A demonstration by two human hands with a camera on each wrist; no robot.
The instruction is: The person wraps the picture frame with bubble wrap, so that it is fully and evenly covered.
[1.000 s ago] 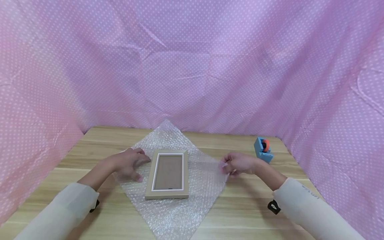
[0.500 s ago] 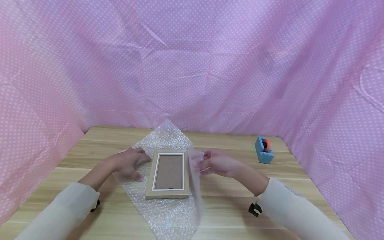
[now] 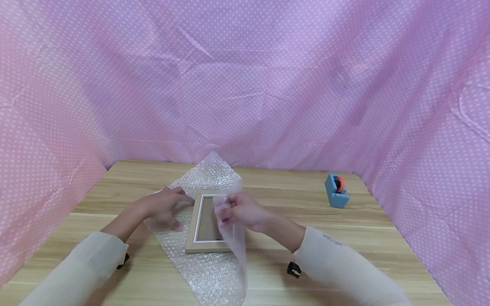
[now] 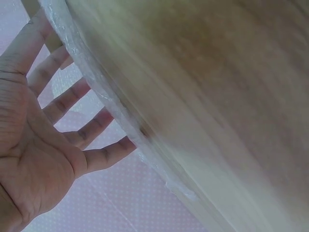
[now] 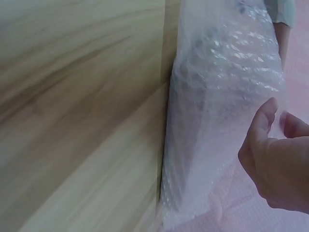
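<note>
A beige photo frame [image 3: 190, 238] with a white inner border lies on a sheet of bubble wrap [image 3: 214, 170]. My right hand [image 3: 245, 211] pinches the wrap's right corner and holds it over the frame, so the flap hides the frame's right part. In the right wrist view the raised bubble wrap [image 5: 227, 87] rises off the table beside the right hand [image 5: 277, 159]. My left hand [image 3: 164, 209] rests on the wrap left of the frame. Spread, nearly straight fingers of the left hand [image 4: 53, 116] meet the wrap's edge in the left wrist view.
A blue tape dispenser [image 3: 337, 197] with an orange roll stands at the table's right rear. The wooden table [image 3: 306, 238] ends at a pink polka-dot curtain [image 3: 245, 85] behind and on both sides.
My right hand has carried the wrap's right corner leftward, from flat beside the frame to above it. The left hand and the frame stay in place.
</note>
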